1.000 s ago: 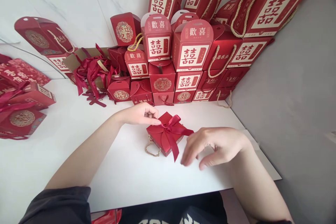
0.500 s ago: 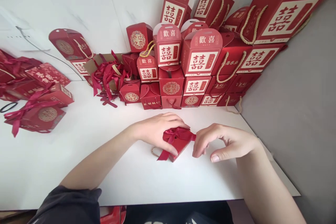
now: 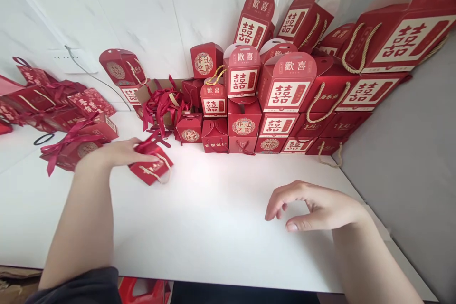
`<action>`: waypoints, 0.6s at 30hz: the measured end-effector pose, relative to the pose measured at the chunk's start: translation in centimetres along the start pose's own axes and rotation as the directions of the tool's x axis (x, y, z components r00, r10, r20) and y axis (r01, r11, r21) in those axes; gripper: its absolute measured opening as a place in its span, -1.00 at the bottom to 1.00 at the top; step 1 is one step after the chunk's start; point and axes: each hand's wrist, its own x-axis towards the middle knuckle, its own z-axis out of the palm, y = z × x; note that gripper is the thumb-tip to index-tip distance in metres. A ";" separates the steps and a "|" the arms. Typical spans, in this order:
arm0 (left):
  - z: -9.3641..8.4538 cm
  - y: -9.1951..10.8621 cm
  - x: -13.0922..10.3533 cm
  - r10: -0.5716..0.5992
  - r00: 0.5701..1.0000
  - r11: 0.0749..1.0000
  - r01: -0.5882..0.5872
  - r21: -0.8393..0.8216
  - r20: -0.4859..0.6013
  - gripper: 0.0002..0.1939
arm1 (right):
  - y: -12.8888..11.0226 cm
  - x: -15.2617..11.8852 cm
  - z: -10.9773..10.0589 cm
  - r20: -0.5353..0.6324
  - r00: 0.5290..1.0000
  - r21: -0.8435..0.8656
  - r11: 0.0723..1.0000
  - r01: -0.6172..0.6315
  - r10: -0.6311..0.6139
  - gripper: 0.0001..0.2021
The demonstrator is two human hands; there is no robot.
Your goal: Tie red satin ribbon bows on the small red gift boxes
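My left hand (image 3: 119, 153) is closed on a small red gift box (image 3: 151, 170) at the left side of the white table. Gold lettering and a pale rope handle show on the side of the box turned toward the camera. Part of its ribbon lies beneath my fingers. At the right, my right hand (image 3: 302, 209) hovers low over the table, thumb and fingers apart, holding nothing. Close to my left wrist lies another red box with a dark red ribbon bow (image 3: 73, 145).
Red gift boxes (image 3: 281, 92) with rope handles are stacked along the tiled wall. An open carton (image 3: 144, 92) holds tangled red ribbons (image 3: 167, 102). More red boxes (image 3: 39, 99) crowd the far left, near a black ring (image 3: 43, 138). A grey wall (image 3: 409, 171) borders the right.
My left hand has carried the red gift box from the table's middle to the left, and the box is turned. The right hand stays in about the same pose. The view has shifted left.
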 end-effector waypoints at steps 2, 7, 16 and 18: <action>-0.8 -3.7 2.3 -0.211 0.976 0.977 0.208 -0.053 -0.060 -0.12 | 0.0 0.1 0.0 0.000 1.000 -0.012 1.000 -0.019 0.019 -0.69; 1.4 -10.6 6.9 -0.238 0.774 0.970 0.220 -0.103 -0.587 -0.23 | 0.0 0.2 -0.1 -0.030 0.998 -0.026 0.998 -0.062 0.061 -0.69; 3.6 -15.1 9.5 -0.155 0.640 0.987 0.136 -0.087 -0.752 -0.25 | 0.2 0.7 0.0 -0.040 0.996 -0.013 0.996 -0.086 0.086 -0.69; 3.5 -14.0 8.9 -0.154 0.598 0.986 0.139 -0.087 -0.787 -0.22 | 0.2 0.8 0.1 -0.041 0.995 -0.015 0.996 -0.088 0.088 -0.69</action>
